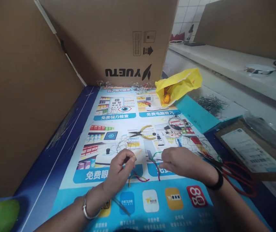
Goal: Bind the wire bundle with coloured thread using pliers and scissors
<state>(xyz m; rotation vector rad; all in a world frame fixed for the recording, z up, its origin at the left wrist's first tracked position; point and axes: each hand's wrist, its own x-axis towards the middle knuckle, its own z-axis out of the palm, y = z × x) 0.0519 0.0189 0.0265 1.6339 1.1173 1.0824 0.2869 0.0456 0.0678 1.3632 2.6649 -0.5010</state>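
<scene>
My left hand [121,169] is closed in a pinch near the middle of the printed sheet; what lies between its fingertips is too small to make out. Just below those fingertips are thin yellow and red cords [139,177]. To the right, my right hand [174,161] is closed with its fingers curled, and a green and red cord [156,164] runs out from it. A short dark tip shows beside its fingers. Beyond both hands lie pliers with yellow handles [144,132]. Under my left wrist is a grey pointed tool [121,206], partly covered.
Red-handled scissors [236,180] lie by my right forearm. A yellow bag [181,85], a wire coil [177,123], a heap of silvery wire bits [211,105] and a labelled parcel [251,151] are on the right. Cardboard walls [99,38] stand behind and left.
</scene>
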